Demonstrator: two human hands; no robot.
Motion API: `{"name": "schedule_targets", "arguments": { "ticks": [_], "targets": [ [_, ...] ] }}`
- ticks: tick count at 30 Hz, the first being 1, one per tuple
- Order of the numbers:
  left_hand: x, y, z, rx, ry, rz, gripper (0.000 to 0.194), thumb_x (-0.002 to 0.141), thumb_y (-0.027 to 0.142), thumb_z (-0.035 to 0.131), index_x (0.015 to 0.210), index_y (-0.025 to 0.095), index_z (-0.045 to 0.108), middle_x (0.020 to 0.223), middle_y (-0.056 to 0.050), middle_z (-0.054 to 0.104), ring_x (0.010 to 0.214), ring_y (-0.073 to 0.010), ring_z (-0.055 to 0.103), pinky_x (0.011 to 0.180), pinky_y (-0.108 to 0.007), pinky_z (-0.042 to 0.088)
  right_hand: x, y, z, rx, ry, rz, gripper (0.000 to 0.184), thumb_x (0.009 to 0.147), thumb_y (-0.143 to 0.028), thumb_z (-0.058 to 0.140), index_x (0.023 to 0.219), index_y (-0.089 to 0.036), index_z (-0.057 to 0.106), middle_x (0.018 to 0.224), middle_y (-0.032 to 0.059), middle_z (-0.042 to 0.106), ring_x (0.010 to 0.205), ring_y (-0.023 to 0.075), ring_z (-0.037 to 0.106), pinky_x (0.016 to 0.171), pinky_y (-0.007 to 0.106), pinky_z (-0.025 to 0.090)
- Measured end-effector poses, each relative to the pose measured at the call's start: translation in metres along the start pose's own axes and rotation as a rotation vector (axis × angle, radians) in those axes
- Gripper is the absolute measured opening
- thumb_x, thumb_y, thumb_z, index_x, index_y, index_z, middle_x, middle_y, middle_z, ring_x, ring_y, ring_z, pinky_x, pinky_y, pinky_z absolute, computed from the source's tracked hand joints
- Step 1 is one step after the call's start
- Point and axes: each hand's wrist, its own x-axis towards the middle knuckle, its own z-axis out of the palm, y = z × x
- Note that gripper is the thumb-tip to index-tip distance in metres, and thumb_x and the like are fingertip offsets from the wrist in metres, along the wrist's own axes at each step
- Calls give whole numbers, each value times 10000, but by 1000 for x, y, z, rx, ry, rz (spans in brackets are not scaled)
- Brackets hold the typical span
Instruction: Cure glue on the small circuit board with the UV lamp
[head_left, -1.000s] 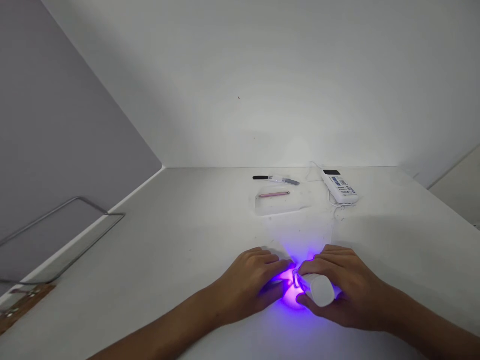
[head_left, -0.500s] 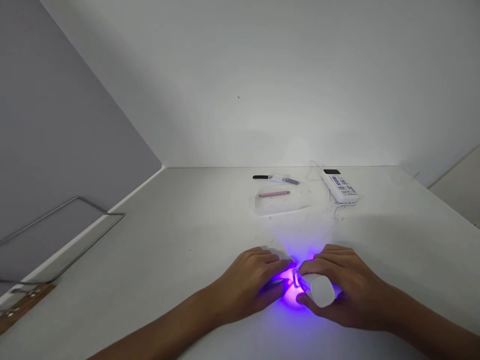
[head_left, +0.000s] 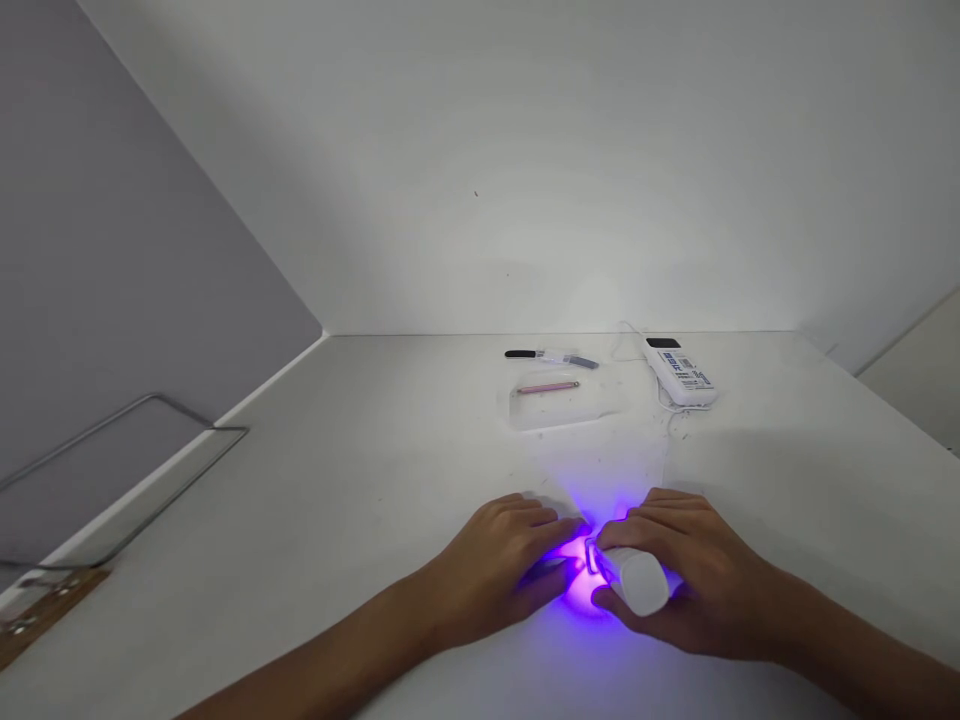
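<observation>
My right hand (head_left: 701,570) is closed around a small white UV lamp (head_left: 643,583), its blunt end turned up toward me. Violet light (head_left: 589,590) spills from the lamp's far side onto the white tabletop and my fingertips. Facing it from the left, my left hand (head_left: 517,560) has its thumb and index finger brought together in the glow. Whatever lies between those fingers is lost in the glare. A small dark-edged loop shape (head_left: 592,556) shows at the lamp's lit end, between the two hands.
Farther back, a pink rod (head_left: 549,387) lies on a clear plastic tray (head_left: 555,415). Behind it is a black-ended tool in a clear sleeve (head_left: 551,357). A white labelled device (head_left: 681,372) with a cable sits right of these. A bent metal wire (head_left: 180,492) crosses the left edge, near a brown board (head_left: 56,615).
</observation>
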Motion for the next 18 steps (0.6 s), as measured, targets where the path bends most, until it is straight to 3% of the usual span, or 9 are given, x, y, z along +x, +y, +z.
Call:
{"name": "schedule_targets", "arguments": {
  "ticks": [18],
  "targets": [
    [0, -1, 1, -5, 19, 13, 206, 1048, 263, 470, 1172, 216, 627, 838, -10, 718, 703, -206, 661, 702, -337, 459, 1, -1, -1, -7, 0, -10, 193, 917, -221, 720, 1090, -220, 635, 806, -14, 772, 628, 133, 672, 656, 276, 486]
  ]
}}
